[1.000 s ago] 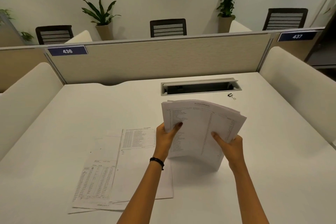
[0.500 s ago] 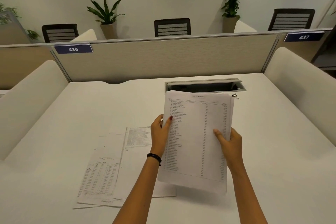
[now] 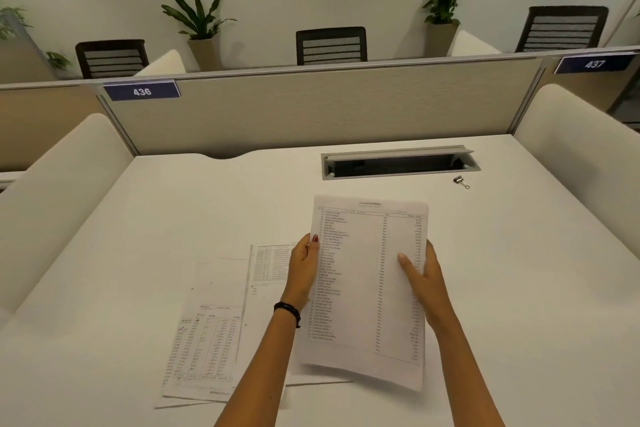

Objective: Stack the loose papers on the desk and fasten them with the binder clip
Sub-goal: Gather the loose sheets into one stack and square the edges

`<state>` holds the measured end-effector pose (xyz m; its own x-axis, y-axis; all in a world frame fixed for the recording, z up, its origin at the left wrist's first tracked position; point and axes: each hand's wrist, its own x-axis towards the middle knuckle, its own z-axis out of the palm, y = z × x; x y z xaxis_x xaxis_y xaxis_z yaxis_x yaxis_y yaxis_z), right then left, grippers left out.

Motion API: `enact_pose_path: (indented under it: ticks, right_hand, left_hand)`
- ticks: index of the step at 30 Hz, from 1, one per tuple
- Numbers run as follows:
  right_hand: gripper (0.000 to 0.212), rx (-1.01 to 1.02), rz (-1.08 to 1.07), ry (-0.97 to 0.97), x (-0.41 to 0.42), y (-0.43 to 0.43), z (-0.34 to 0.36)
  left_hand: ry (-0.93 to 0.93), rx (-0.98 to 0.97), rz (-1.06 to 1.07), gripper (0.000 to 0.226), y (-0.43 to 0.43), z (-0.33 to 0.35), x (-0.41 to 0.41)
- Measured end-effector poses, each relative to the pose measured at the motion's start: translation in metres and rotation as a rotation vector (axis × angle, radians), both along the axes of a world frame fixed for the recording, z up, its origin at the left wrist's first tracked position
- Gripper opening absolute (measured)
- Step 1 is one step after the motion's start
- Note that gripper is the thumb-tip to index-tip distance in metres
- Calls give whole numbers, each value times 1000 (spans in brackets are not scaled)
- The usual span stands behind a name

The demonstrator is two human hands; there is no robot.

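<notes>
I hold a stack of printed papers [image 3: 367,288] just above the white desk [image 3: 519,305], its printed list facing up. My left hand [image 3: 304,270] grips its left edge with the thumb on top. My right hand [image 3: 420,274] grips the right edge the same way. Several loose printed sheets [image 3: 211,333] lie flat on the desk to the left, partly under my left forearm. A small binder clip [image 3: 460,181] lies on the desk at the back right, apart from both hands.
An open cable tray slot [image 3: 398,163] is set into the desk behind the stack. A beige partition [image 3: 329,107] closes the back, and padded side dividers [image 3: 59,198] flank the desk left and right. Chairs and potted plants stand beyond the partition.
The stack was bent and fanned a second ago; it has been straightened and lowered toward me, and the binder clip it briefly covered shows again.
</notes>
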<state>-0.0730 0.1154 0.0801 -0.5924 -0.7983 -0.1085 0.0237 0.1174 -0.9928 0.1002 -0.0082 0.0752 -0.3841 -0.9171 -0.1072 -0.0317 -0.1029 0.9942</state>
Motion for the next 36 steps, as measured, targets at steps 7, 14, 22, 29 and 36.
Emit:
enact_pose_path:
  ticks: [7, 14, 22, 29, 36]
  right_hand:
    - [53, 69, -5, -16, 13, -17, -25]
    - [51, 153, -97, 10, 22, -32, -47]
    - [48, 257, -127, 30, 19, -41, -70]
    - [43, 305, -201, 96, 18, -45, -78]
    - [50, 252, -204, 115, 34, -45, -77]
  left_hand:
    - [-21, 94, 68, 24, -17, -22, 18]
    - [-177, 129, 118, 27, -36, -50, 31]
    - [-332, 211, 113, 15, -50, -68, 51]
    - [-743, -122, 376, 27, -59, -79, 68]
    - [-782, -31, 390, 44, -62, -77, 72]
